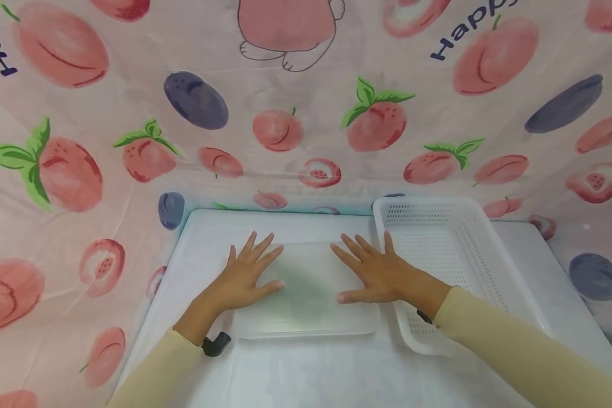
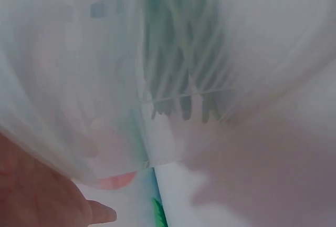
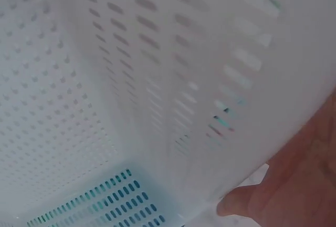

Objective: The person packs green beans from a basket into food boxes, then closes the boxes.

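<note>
A translucent white container (image 1: 306, 322) lies flat on the table, with a dull green patch showing through its top. Over its left side my left hand (image 1: 243, 281) is spread, fingers straight and thumb pointing inward. My right hand (image 1: 379, 276) is spread likewise over the right side, beside the white basket (image 1: 494, 255). Neither hand grips anything. In the left wrist view, long green stalks (image 2: 176, 53) show blurred through the container's cloudy wall. The right wrist view shows the basket's slotted wall (image 3: 157, 80) close up, with part of my right hand at the lower right.
White sheeting covers the table (image 1: 306, 374). The perforated basket stands slightly slanted at the right. A fruit-print cloth (image 1: 316, 102) hangs behind the table and along both sides. A black wrist strap piece (image 1: 217, 344) sticks out beside my left wrist.
</note>
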Available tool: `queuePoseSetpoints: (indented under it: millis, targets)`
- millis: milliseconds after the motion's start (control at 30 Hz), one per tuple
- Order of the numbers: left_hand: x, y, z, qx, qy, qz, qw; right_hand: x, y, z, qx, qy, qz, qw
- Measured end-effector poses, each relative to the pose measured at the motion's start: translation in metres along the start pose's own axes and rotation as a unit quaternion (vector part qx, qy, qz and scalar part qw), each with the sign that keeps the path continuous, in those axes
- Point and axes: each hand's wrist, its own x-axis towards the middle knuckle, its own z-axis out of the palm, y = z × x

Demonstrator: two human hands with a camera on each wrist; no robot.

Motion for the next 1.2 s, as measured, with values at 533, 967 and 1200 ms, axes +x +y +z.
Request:
queuePoseSetpoints:
  millis: [533, 967, 1200]
  targets:
    - [-0.002, 0.005, -0.001, 0.001, -0.002, -0.006, 1.0, 0.0, 0.0, 0.004, -0.037, 0.007, -0.014, 0.9992]
    - [-0.003, 0.005, -0.005, -0.004, 0.0, -0.012, 0.9999, 0.003, -0.002, 0.002, -0.035, 0.007, -0.016, 0.9992]
    - [-0.003, 0.005, -0.008, -0.026, -0.006, -0.02, 0.9994, 0.004, 0.005, -0.002, 0.022, 0.004, -0.016, 0.9996]
